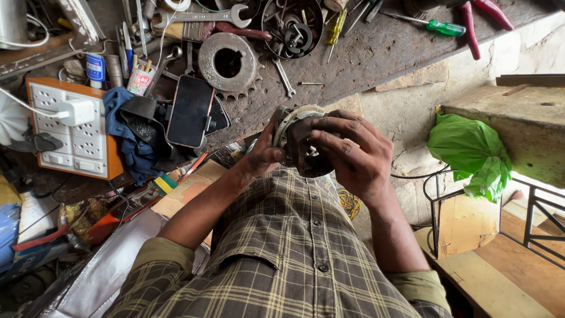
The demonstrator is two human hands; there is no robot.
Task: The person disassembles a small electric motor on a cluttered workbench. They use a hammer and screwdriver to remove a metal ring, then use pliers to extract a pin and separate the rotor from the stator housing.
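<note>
A round, greasy metal part (297, 141) with a pale rim is held up in front of my chest by both hands. My left hand (263, 156) grips its left side, thumb across the near face. My right hand (353, 153) wraps over its right side, the fingers reaching onto the dark centre and hiding much of it. Both hands are smeared with dark grease.
Beyond lies a worn workbench (376, 56) with a large sprocket (229, 63), spanners (203, 16), a green-handled screwdriver (438, 26), red-handled pliers (479, 17), a dark phone (189, 111) and an orange socket board (70, 126). A green plastic bag (471, 153) hangs at right over a wire frame.
</note>
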